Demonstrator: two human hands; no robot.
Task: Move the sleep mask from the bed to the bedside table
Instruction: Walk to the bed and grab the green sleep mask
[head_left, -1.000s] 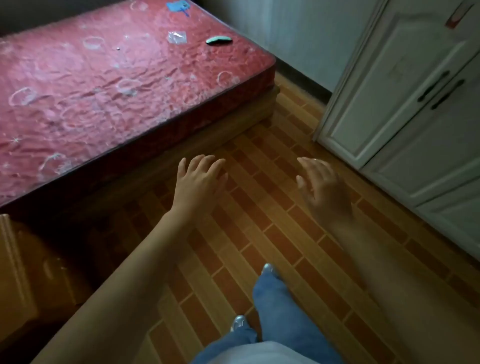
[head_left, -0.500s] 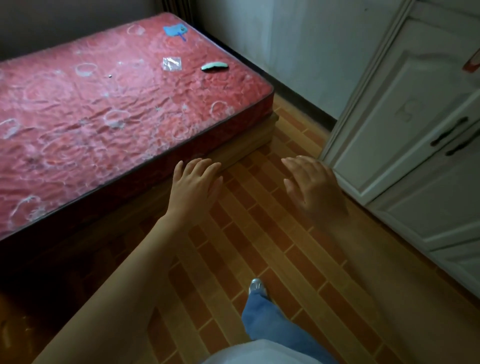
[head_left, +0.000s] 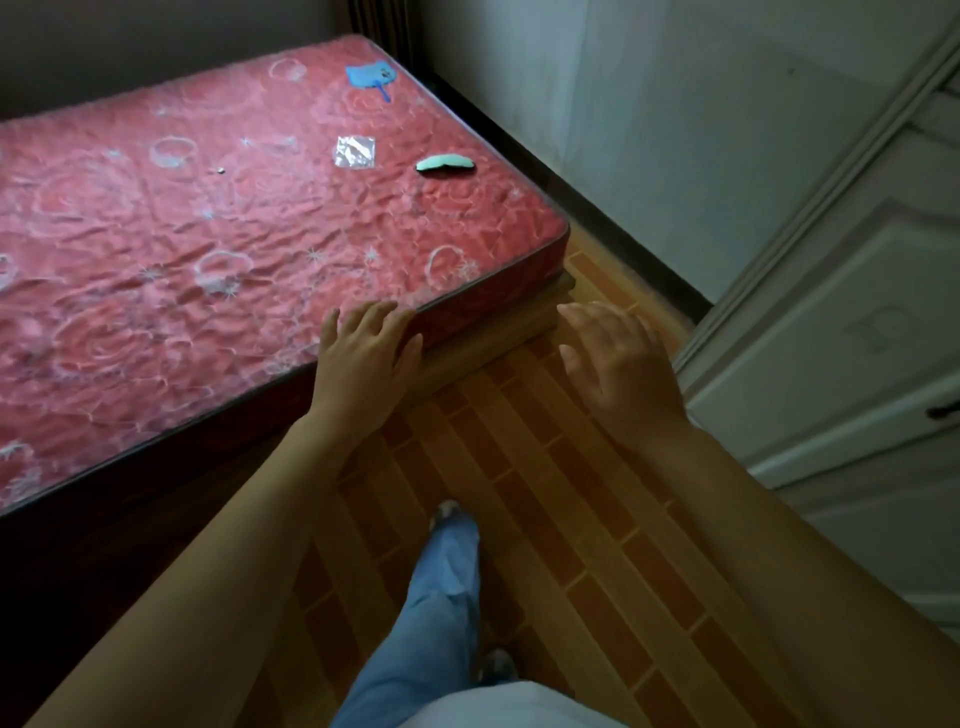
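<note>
A pale green sleep mask with a dark underside lies flat near the far right edge of the red mattress. My left hand is held out, fingers apart and empty, over the mattress's near right corner. My right hand hovers over the wooden floor beside the bed frame, also empty with fingers spread. Both hands are well short of the mask. No bedside table is in view.
A clear plastic packet and a blue fan-shaped item lie on the mattress beyond the mask. White wardrobe doors stand to the right. A strip of tiled floor runs between bed and wardrobe. My leg in jeans is below.
I have moved closer to the bed; the mask now sits larger and lower in view. Both hands stayed outstretched and empty, the left now reaching over the mattress corner.
</note>
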